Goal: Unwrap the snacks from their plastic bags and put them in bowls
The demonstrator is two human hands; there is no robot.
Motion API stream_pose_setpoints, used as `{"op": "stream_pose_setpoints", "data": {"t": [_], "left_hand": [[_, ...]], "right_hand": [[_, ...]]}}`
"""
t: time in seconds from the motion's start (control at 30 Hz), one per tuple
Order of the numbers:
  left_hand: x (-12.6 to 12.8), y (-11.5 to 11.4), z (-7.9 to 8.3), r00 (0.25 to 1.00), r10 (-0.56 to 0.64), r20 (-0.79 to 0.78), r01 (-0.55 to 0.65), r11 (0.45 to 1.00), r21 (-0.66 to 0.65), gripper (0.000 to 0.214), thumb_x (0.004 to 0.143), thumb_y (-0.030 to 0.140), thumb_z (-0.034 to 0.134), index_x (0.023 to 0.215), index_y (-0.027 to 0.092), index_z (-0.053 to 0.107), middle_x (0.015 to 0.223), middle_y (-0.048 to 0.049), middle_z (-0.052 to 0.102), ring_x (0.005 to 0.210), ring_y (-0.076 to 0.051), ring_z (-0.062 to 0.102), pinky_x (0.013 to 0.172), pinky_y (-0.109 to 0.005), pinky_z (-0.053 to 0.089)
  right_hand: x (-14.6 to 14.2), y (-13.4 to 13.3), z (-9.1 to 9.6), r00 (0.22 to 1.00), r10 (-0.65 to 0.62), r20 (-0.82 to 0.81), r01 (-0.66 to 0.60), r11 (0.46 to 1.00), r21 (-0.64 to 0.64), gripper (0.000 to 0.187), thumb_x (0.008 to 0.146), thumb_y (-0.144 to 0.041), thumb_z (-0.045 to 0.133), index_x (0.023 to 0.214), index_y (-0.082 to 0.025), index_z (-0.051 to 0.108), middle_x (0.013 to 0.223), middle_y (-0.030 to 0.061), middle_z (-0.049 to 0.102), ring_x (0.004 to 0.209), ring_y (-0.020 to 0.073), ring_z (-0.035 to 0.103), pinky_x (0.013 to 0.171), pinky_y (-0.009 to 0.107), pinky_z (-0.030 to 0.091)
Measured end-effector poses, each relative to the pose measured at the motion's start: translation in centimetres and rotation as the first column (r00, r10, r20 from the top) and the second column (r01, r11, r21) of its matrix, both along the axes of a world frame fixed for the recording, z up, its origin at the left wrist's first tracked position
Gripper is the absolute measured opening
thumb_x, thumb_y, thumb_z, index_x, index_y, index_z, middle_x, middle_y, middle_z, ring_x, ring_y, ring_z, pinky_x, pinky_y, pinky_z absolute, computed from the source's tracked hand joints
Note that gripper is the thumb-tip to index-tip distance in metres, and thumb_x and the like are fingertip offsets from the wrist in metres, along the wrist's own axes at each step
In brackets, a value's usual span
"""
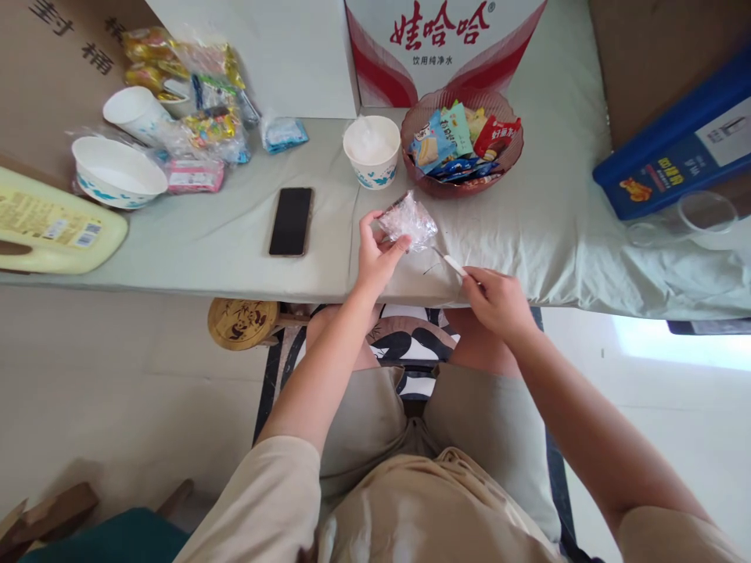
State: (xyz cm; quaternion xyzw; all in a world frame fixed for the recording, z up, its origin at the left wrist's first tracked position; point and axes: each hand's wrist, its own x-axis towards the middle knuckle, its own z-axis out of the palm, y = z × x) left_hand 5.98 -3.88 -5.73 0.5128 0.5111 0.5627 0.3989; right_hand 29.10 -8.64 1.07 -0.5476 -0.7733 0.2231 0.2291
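Note:
My left hand (pixel 375 254) is closed round a small clear plastic packet (pixel 408 221), held just above the cloth-covered table (pixel 235 234). My right hand (pixel 496 297) grips a small tool with a white handle (pixel 453 264); its thin dark tip points toward the packet's lower edge. Behind the packet stand a white paper cup (pixel 371 150) and a reddish bowl (pixel 503 168) filled with wrapped snacks.
A black phone (pixel 291 220) lies left of my hands. Two more paper bowls (pixel 117 170) and a heap of snack bags (pixel 199 102) sit at the far left, by a yellow jug (pixel 52 231). A blue box (pixel 674 148) and clear cups (pixel 707 215) are on the right.

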Motion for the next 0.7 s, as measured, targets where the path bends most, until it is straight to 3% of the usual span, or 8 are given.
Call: {"op": "stream_pose_setpoints", "data": {"t": [0.13,0.27,0.4,0.5,0.6,0.7], "left_hand": [[0.4,-0.4,0.2,0.999,-0.022,-0.027,0.022,1.0,0.002,0.08,0.08,0.069,0.067,0.142,0.032,0.033,0.114,-0.0085,0.072,0.089,-0.019,0.074,0.079,-0.034,0.06],[1.4,-1.4,1.0,0.976,-0.043,-0.212,0.038,0.999,-0.026,0.068,0.076,0.06,0.077,0.127,0.027,0.048,0.096,-0.0044,0.073,0.082,-0.019,0.072,0.078,-0.033,0.058],[1.2,-1.5,1.5,0.921,0.147,-0.36,-0.135,0.989,0.059,0.049,0.082,0.06,0.069,0.112,0.024,0.056,0.116,-0.0103,0.067,0.108,-0.024,0.067,0.092,-0.037,0.054],[0.2,-1.2,1.6,0.9,0.288,-0.326,-0.248,0.956,0.159,0.046,0.091,0.062,0.054,0.113,0.022,0.056,0.132,-0.0144,0.059,0.127,-0.025,0.057,0.103,-0.04,0.048],[-0.7,-0.7,1.9,0.936,0.195,-0.291,-0.166,0.979,0.122,0.056,0.088,0.061,0.061,0.128,0.024,0.05,0.132,-0.0134,0.059,0.124,-0.025,0.059,0.101,-0.039,0.049],[-1.0,-0.4,2.5,0.964,0.079,-0.256,-0.08,0.997,0.005,0.062,0.083,0.048,0.073,0.134,0.028,0.046,0.118,-0.0088,0.065,0.106,-0.021,0.066,0.09,-0.035,0.053]], "right_hand": [[3.4,1.8,-0.7,0.983,-0.169,0.075,0.159,0.98,0.12,0.035,0.095,-0.037,0.044,0.106,-0.021,0.073,0.088,0.011,0.068,0.079,0.0266,0.063,0.072,0.039,0.047],[5.1,4.8,-1.8,0.937,-0.287,0.2,0.257,0.952,0.165,0.035,0.093,-0.036,0.047,0.108,-0.02,0.074,0.105,0.0152,0.067,0.088,0.0294,0.063,0.078,0.044,0.048],[4.7,5.5,-2.2,0.907,-0.369,0.202,0.305,0.908,0.288,0.038,0.091,-0.033,0.049,0.12,-0.019,0.068,0.115,0.017,0.065,0.106,0.0351,0.059,0.091,0.054,0.045],[3.2,4.3,-2.1,0.966,-0.236,0.104,0.195,0.932,0.304,0.041,0.091,-0.033,0.047,0.126,-0.021,0.064,0.12,0.0164,0.064,0.112,0.0346,0.059,0.096,0.055,0.045],[0.8,3.1,-1.9,1.0,-0.006,-0.018,0.01,0.967,0.256,0.042,0.091,-0.034,0.049,0.129,-0.021,0.06,0.125,0.0159,0.064,0.118,0.0335,0.059,0.1,0.052,0.047],[-1.6,3.3,-1.9,0.986,0.124,-0.11,-0.099,0.973,0.209,0.051,0.089,-0.034,0.053,0.138,-0.02,0.053,0.134,0.0162,0.061,0.125,0.034,0.056,0.104,0.052,0.046]]}}
